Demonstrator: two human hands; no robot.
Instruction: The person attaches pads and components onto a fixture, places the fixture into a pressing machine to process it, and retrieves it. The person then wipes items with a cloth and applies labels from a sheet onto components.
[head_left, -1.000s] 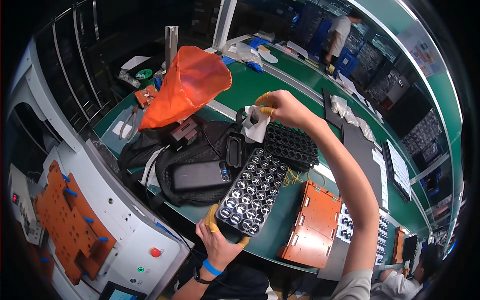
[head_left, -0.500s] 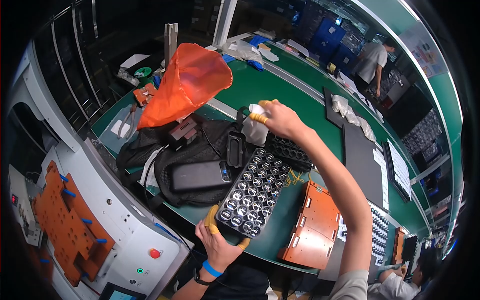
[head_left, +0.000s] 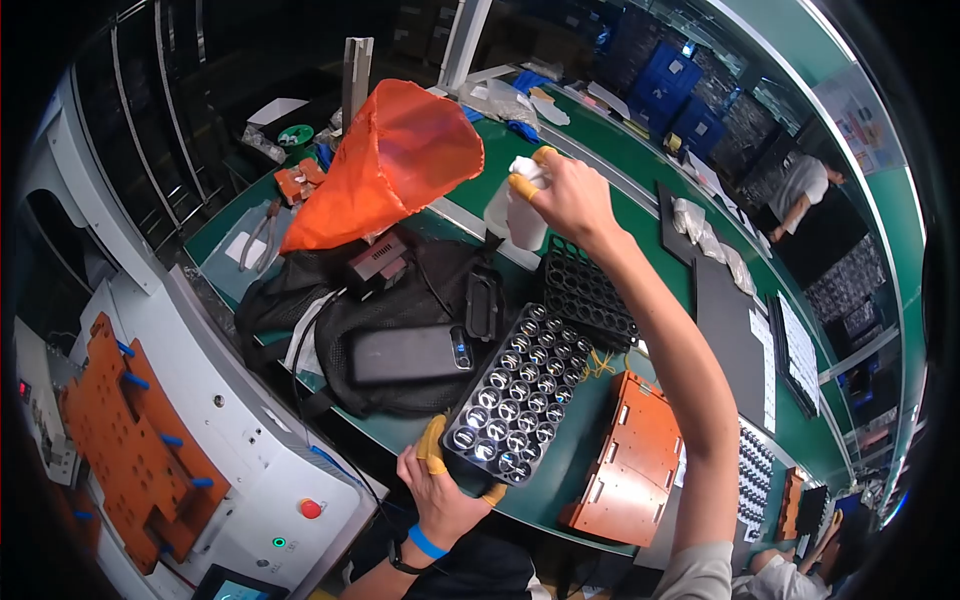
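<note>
My left hand (head_left: 445,500), with yellow finger cots, grips the near left corner of a black tray (head_left: 520,395) filled with rows of round shiny lens-like parts. Farther up, my right hand (head_left: 570,195), also in yellow finger cots, pinches the top of a whitish translucent bag or wrap (head_left: 520,212), raised above the bench; its contents cannot be made out. Beneath my right forearm lie black trays (head_left: 590,290) with round cavities. Left of the filled tray, a black power bank (head_left: 410,353) rests on a dark mesh bag (head_left: 330,345).
An orange bag (head_left: 385,165) stands open at the back left. An orange fixture (head_left: 630,460) lies to the right. A white machine (head_left: 240,460) with a red button (head_left: 311,508) borders the left side. One person (head_left: 800,195) is at the back right, another (head_left: 800,570) at lower right.
My right hand has lifted the whitish bag off the bench area. My left hand stays at the tray corner. The person at the back has moved right.
</note>
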